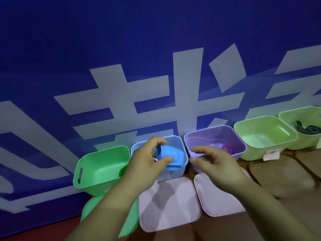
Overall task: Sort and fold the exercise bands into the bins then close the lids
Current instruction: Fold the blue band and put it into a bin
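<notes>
Blue band (171, 153), long axis upper-left to lower-right, pinched in left hand (145, 164) fingers (159, 140); right hand (220, 164) fingers (199, 149) spread, empty.

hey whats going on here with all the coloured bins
A person is sorting exercise bands into bins. Their left hand pinches a folded blue band over the blue bin. The right hand hovers open and empty in front of the purple bin, which holds a rolled purple band. A dark band lies in the far light green bin. No bin is closed yet; the lids lie flat in front.
</notes>
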